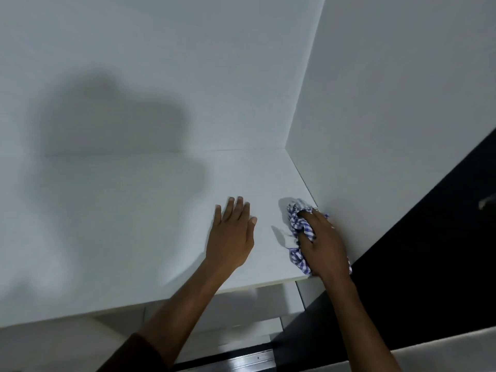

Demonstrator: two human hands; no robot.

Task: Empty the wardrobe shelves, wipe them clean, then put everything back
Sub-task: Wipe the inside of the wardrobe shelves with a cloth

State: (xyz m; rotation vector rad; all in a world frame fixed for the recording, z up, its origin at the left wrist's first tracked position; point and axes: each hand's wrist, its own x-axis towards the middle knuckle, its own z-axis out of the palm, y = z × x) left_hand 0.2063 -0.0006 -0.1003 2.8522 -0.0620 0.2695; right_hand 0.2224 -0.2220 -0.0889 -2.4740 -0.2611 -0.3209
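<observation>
A bare white wardrobe shelf (128, 224) fills the lower middle of the head view. My left hand (233, 232) lies flat on it, palm down, fingers straight and pointing toward the back. My right hand (322, 242) grips a bunched blue-and-white checked cloth (298, 224) and presses it onto the shelf in the front right corner, beside the white side panel (375, 130). Part of the cloth is hidden under my fingers and palm.
The white back panel (161, 76) carries a large shadow. Lower white shelves (241, 310) show under the front edge. A dark door (429, 251) stands at the right, and a metal floor rail (241, 361) runs along the bottom.
</observation>
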